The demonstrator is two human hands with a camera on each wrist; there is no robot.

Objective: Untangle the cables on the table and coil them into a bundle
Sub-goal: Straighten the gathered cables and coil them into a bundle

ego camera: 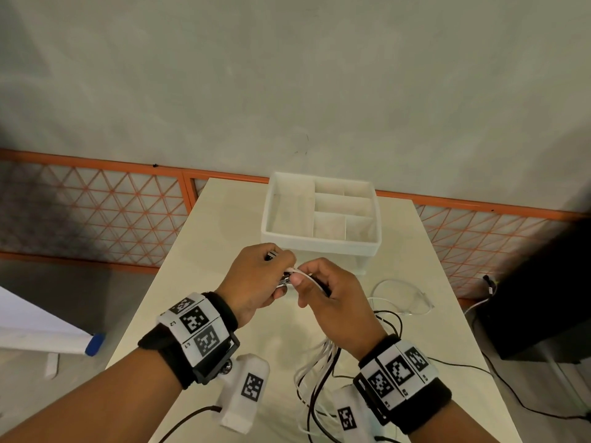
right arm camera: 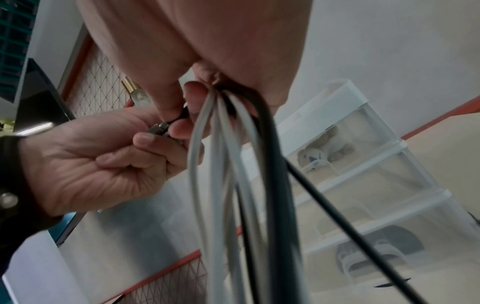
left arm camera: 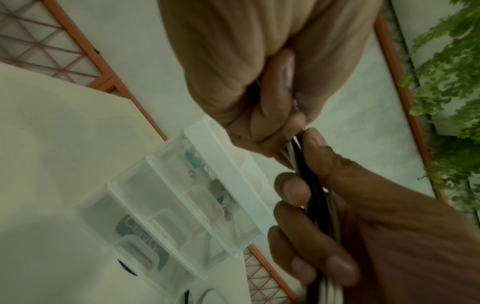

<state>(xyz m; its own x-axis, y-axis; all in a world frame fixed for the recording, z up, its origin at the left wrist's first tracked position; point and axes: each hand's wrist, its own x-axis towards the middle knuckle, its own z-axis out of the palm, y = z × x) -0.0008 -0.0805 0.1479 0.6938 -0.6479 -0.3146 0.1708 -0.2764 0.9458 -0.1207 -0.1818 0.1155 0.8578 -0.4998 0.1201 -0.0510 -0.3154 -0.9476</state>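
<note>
Left hand (ego camera: 256,276): raised above the table (ego camera: 198,282), fingers (right arm camera: 155,139) curled, pinching a metal-tipped connector (right arm camera: 158,128) between thumb and fingertips.

Right hand (ego camera: 332,302): raised just beside the left, touching it at the fingertips; fingers (left arm camera: 293,189) curled round a bunch of cables (right arm camera: 228,185), thumb pressed on top.

Cables: white and black strands mixed, gathered in the right fist, hanging down from it in loose loops to the tabletop (ego camera: 319,378). One thin white cable (ego camera: 399,292) lying apart on the table to the right, looped. Black strand (ego camera: 460,366) trailing off toward the right edge.

Organiser box (ego camera: 319,247): white, translucent, with drawers, open divided tray on top; standing at the far end of the table, just beyond the hands.

Wrist bands (ego camera: 198,330): black, with white marker tiles, one on each wrist.

Backdrop: pale wall, orange lattice panel (ego camera: 96,212) along its foot.
</note>
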